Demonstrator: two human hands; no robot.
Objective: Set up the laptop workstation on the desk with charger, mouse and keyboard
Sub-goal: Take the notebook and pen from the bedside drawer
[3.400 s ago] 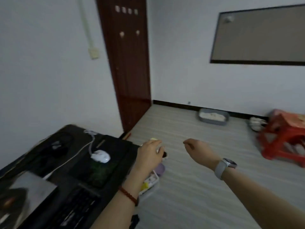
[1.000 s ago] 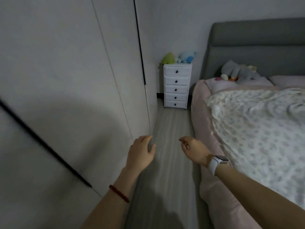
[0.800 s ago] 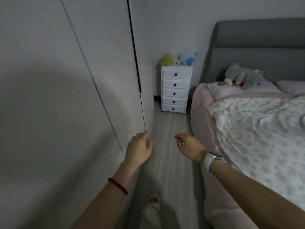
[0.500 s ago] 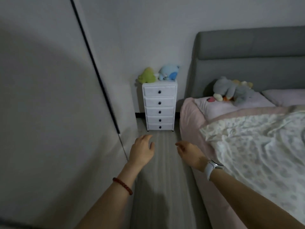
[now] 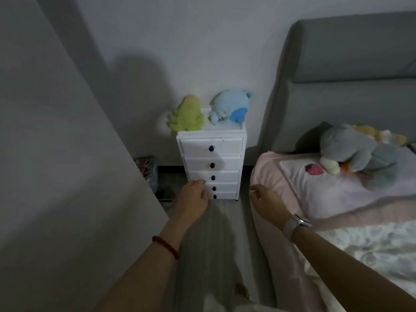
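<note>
No laptop, charger, mouse or keyboard is seen in the head view; their whereabouts cannot be told from it. Both hands are empty and held out in front of the body. The left hand [image 5: 193,200] is seen palm down, fingers loosely curled, nothing gripped, in line with the lower drawers of a white drawer chest [image 5: 212,164]; whether it touches the chest cannot be told. A red bead bracelet [image 5: 166,247] is worn on the left wrist. The right hand [image 5: 266,204] is seen relaxed and half open, nothing held, over the edge of the bed [image 5: 337,199]. A pale smartwatch [image 5: 296,224] is worn on the right wrist.

The chest has five drawers with dark knobs, all closed, and is set against the back wall between a grey panel on the left and the bed. On top of it, a green plush toy [image 5: 186,118] and a blue plush toy [image 5: 231,106] are placed side by side. A small basket [image 5: 148,171] with mixed contents is seen on the floor left of the chest, partly hidden by the panel.

The bed has a grey padded headboard [image 5: 351,64], a pink sheet and a floral quilt [image 5: 371,251] at lower right. A grey plush toy [image 5: 358,149] is laid near the pillow. The room is dim.
</note>
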